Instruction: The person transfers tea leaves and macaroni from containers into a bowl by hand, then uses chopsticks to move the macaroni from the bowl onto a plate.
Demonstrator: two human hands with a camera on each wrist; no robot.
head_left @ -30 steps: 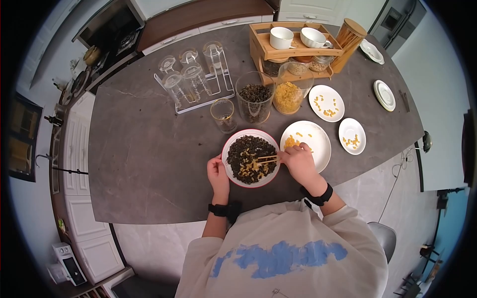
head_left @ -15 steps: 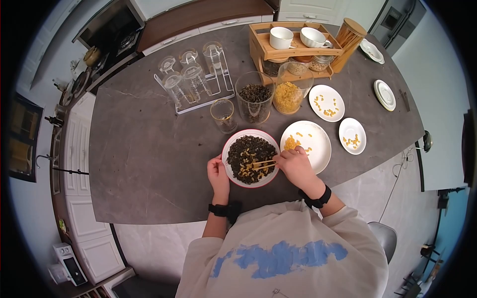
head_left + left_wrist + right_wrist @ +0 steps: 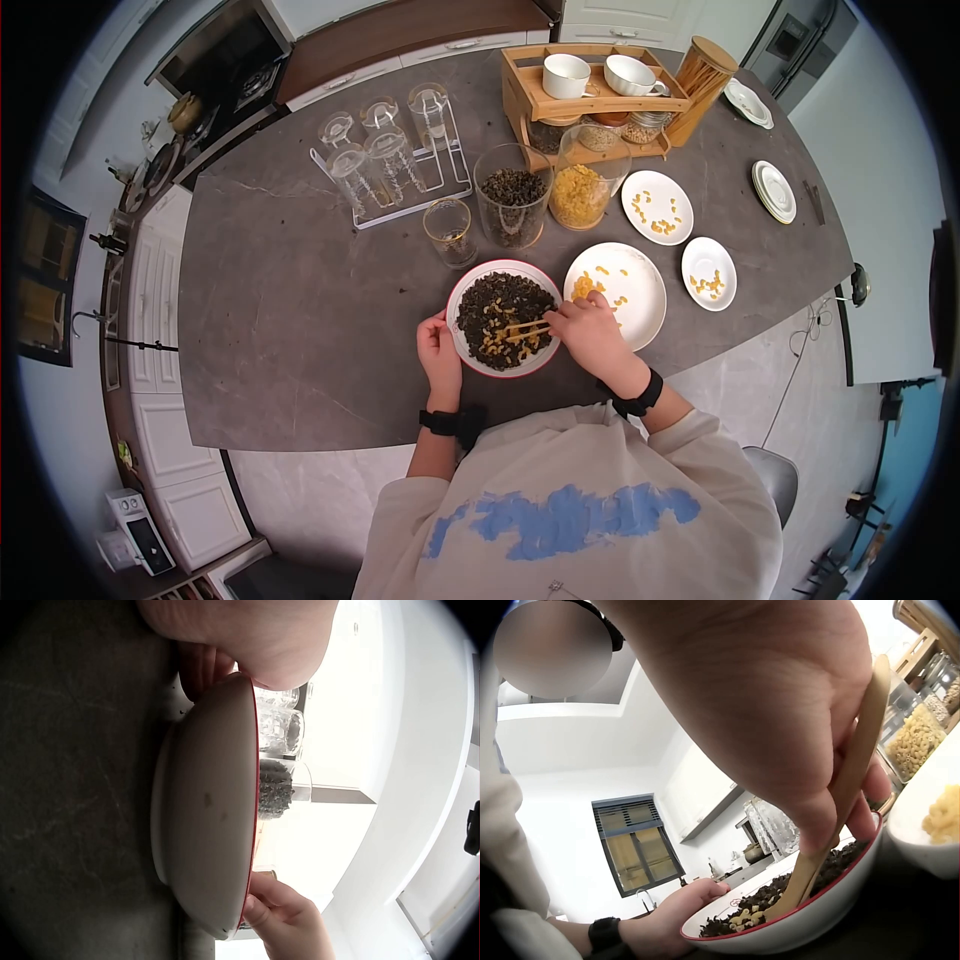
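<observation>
A white bowl with a red rim [image 3: 511,375] stands on the grey table, filled with dark dried leaf-like bits [image 3: 492,292] and scattered yellow macaroni [image 3: 490,348]. At its left side my left hand [image 3: 437,352] grips the rim, the fingers partly hidden behind the bowl wall [image 3: 210,795] in the left wrist view. My right hand [image 3: 592,332] pinches wooden tongs [image 3: 860,754] from the bowl's right side. Their tips are down among the macaroni and dark bits. Just right of the bowl lies a white plate [image 3: 645,315] with more macaroni, partly covered by my right hand.
Behind the bowl stand a glass [image 3: 450,240], a jar of dark bits [image 3: 513,210] and a jar of macaroni [image 3: 580,195]. Two smaller plates, one an oval plate [image 3: 709,252], hold some macaroni. A glass rack [image 3: 410,190] and a wooden shelf [image 3: 515,85] stand farther back.
My right hand and the tongs have shifted slightly left and down over the bowl. My left hand and the bowl stay in place.
</observation>
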